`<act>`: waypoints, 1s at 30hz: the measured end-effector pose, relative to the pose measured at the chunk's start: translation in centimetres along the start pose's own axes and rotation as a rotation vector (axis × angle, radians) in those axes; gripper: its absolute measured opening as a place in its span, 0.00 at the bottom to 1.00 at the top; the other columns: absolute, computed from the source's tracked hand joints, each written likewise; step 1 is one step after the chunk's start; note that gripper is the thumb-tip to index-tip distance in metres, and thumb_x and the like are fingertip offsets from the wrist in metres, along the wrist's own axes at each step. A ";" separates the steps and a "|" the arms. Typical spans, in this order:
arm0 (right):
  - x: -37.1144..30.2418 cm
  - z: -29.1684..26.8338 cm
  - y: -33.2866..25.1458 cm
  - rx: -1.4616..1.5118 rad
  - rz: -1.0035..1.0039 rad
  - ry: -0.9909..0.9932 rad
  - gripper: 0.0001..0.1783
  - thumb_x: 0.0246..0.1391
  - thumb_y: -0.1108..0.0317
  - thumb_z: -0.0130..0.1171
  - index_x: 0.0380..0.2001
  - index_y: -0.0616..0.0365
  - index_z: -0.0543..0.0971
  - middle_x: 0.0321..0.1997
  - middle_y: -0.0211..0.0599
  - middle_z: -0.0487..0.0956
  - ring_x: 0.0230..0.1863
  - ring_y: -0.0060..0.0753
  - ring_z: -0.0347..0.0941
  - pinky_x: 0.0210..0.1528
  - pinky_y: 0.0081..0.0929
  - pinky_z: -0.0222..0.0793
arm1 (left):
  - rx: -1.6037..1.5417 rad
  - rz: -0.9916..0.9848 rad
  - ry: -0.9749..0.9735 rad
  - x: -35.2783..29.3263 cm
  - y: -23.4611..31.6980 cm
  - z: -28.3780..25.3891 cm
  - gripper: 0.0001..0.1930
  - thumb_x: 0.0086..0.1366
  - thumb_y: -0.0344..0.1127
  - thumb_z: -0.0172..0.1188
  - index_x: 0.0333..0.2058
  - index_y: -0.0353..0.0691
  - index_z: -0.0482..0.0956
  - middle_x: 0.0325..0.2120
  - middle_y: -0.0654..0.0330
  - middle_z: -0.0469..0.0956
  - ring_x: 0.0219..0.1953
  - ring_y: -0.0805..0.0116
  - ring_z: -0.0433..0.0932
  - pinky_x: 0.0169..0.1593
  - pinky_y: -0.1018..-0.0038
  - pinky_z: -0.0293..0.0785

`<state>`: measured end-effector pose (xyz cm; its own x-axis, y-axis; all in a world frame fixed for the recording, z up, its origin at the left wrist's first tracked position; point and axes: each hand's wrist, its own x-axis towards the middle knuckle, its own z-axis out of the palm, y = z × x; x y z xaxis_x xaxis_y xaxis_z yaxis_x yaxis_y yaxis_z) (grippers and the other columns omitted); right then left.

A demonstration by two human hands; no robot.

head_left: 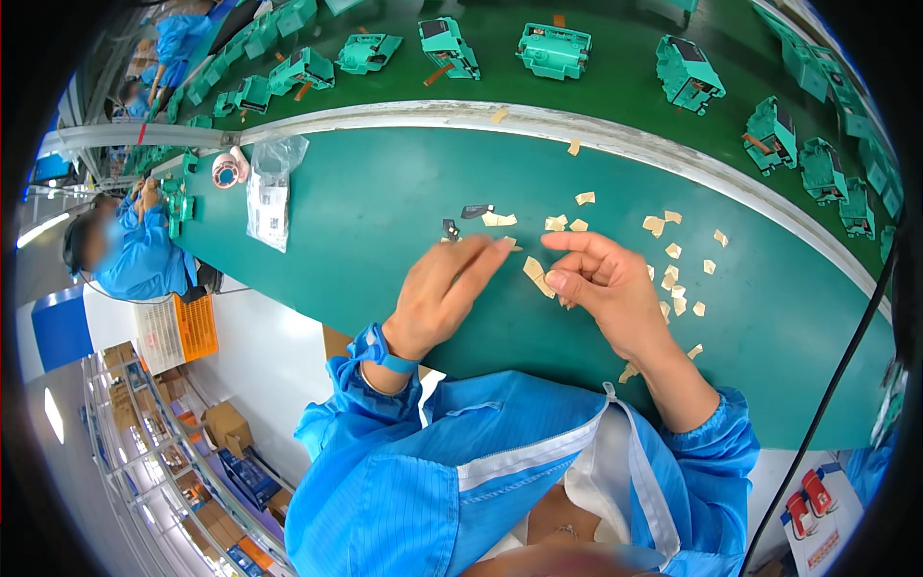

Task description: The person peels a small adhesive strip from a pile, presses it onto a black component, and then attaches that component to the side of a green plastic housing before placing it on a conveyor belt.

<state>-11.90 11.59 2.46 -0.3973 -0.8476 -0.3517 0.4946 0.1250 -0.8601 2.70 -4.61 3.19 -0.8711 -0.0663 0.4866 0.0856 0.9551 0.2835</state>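
While the right hand (618, 293) pinches a beige tape strip (535, 270), I can't tell what the left hand (435, 292) holds; jagged beige scraps (655, 225) remain loose.

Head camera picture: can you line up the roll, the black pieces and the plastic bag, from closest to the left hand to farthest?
1. Black pieces: just beyond the left hand, on the green table.
2. Plastic bag: off to the hand's left, farther up the table.
3. Roll: farthest left, just past the bag.
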 end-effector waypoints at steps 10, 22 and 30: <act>-1.4 0.2 -0.8 -0.245 -0.181 0.044 0.15 0.52 0.77 0.57 0.45 0.60 0.73 0.27 0.29 0.77 0.30 0.17 0.71 0.35 0.17 0.66 | 0.151 0.093 0.020 2.3 2.4 -0.1 0.16 0.43 0.28 0.66 0.35 0.39 0.79 0.38 0.58 0.78 0.36 0.66 0.76 0.35 0.71 0.66; -2.9 0.8 0.4 -0.378 -0.664 0.302 0.17 0.50 0.77 0.61 0.45 0.61 0.72 0.29 0.34 0.79 0.29 0.22 0.74 0.33 0.21 0.71 | -0.990 -0.635 0.053 2.3 5.6 1.6 0.08 0.61 0.27 0.57 0.39 0.34 0.74 0.37 0.57 0.75 0.39 0.71 0.73 0.42 0.77 0.69; -3.8 -1.1 -2.3 -0.612 -0.537 0.178 0.13 0.49 0.75 0.62 0.40 0.64 0.76 0.29 0.37 0.79 0.29 0.25 0.76 0.33 0.19 0.73 | -0.567 -0.347 -0.202 4.1 5.7 0.2 0.11 0.57 0.18 0.55 0.39 0.35 0.72 0.28 0.54 0.73 0.29 0.61 0.76 0.31 0.75 0.73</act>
<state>-12.37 15.10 5.35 -0.6010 -0.7842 0.1542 -0.2841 0.0292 -0.9584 -0.44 0.63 6.66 -0.9622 -0.2328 0.1416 -0.0227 0.5863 0.8098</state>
